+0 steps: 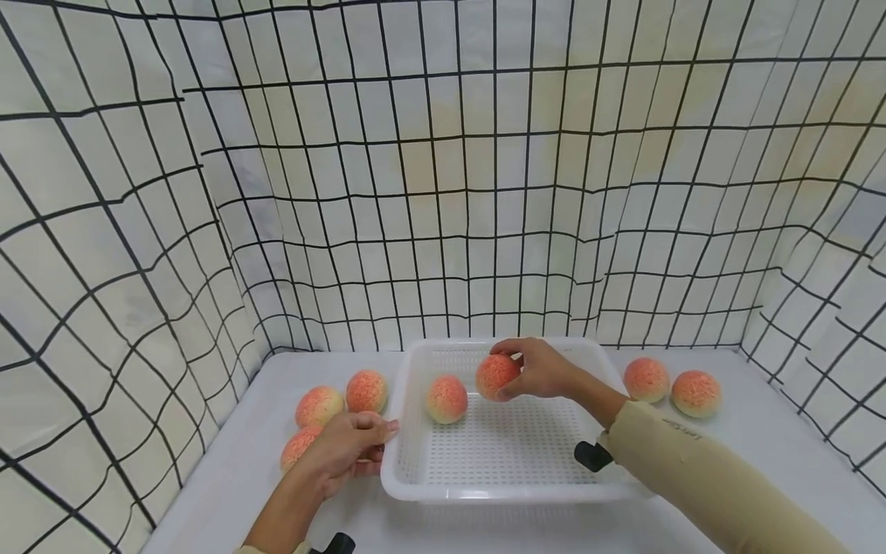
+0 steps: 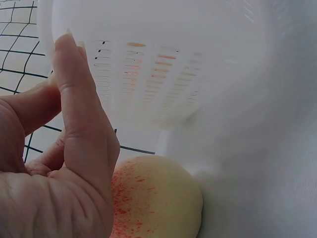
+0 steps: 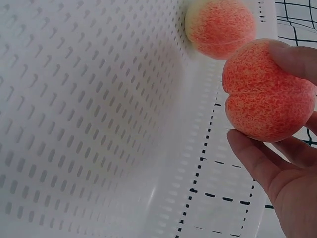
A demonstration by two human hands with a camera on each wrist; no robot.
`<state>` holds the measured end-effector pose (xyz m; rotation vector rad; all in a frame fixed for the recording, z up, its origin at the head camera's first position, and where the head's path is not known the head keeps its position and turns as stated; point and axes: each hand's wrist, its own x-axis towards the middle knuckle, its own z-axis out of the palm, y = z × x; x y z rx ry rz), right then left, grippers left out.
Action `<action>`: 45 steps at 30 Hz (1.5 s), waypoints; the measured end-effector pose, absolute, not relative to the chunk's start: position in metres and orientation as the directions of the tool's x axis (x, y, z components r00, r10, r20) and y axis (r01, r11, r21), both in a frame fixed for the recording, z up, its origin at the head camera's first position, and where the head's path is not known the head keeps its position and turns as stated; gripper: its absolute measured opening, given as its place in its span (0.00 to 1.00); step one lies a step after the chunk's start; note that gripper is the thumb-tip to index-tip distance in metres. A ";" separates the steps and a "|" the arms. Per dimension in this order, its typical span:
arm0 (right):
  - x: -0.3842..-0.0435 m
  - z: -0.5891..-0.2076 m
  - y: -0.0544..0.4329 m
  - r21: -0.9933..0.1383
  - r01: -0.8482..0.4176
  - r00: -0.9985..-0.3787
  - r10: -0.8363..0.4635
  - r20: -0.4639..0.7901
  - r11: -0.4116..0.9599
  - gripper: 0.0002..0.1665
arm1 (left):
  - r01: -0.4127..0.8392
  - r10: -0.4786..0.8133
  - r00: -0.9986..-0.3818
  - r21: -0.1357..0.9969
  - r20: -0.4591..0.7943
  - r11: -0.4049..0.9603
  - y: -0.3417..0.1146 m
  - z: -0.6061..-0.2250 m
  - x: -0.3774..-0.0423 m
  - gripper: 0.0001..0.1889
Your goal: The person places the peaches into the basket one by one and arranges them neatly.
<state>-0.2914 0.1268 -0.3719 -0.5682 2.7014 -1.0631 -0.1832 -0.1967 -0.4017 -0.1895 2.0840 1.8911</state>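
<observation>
In the head view, my right hand (image 1: 543, 369) holds a red-and-yellow peach (image 1: 497, 376) over the white plastic basket (image 1: 512, 492). The right wrist view shows thumb and fingers round this peach (image 3: 270, 91), and another peach (image 3: 220, 27) just beyond it. That second peach (image 1: 447, 399) rests on the basket's perforated floor, towards the left side. My left hand (image 1: 346, 450) grips the basket's left rim. From the left wrist, the fingers of the left hand (image 2: 74, 99) meet the basket edge, and a pale peach (image 2: 158, 198) lies below, partly hidden by the hand.
Left of the basket, several peaches (image 1: 320, 406) lie on the white table (image 1: 228, 477), one partly behind my left hand. Two more peaches (image 1: 695, 394) sit at the right, beyond my right forearm. A black wire grid (image 1: 484, 192) with white backing stands around the back and sides.
</observation>
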 end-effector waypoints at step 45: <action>-0.305 -0.403 0.113 -0.644 -0.303 -0.867 -0.484 -0.119 0.702 0.39 | -0.321 0.091 -0.939 0.939 -0.332 0.120 -0.195 -0.402 -0.182 0.12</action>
